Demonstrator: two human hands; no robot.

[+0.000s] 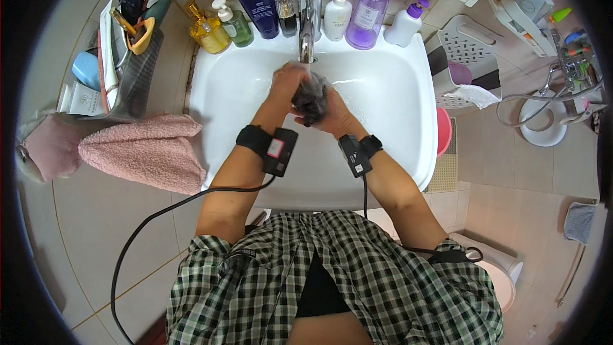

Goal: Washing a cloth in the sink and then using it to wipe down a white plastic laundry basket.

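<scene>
- A dark grey bundle (311, 103), soft and crumpled like wet cloth, was held over the middle of the white sink (393, 121), just on the near side of the faucet (308, 16).
- The left hand (291, 84) pressed against the bundle from its left and far side; its grip was narrow, drawn around the cloth.
- The right hand (334, 114) held the bundle from the right and near side, its grip also closed about it; some fingers of both hands were hidden or blurred.
- Water (309, 71) fell from the faucet onto the bundle's far end.
- Along the sink's far edge, left of the faucet, stood a yellow bottle (209, 33), a green bottle (237, 27), a dark blue tube (258, 9) and a small dark bottle (287, 18).
- Right of the faucet stood a white bottle (338, 18), a purple bottle (366, 20) and a white bottle with a purple pump (403, 25).
- A pink towel (143, 153) hung beside the sink on the left.
- A black box (280, 152) was strapped to the left wrist, another black box (355, 155) to the right.
</scene>
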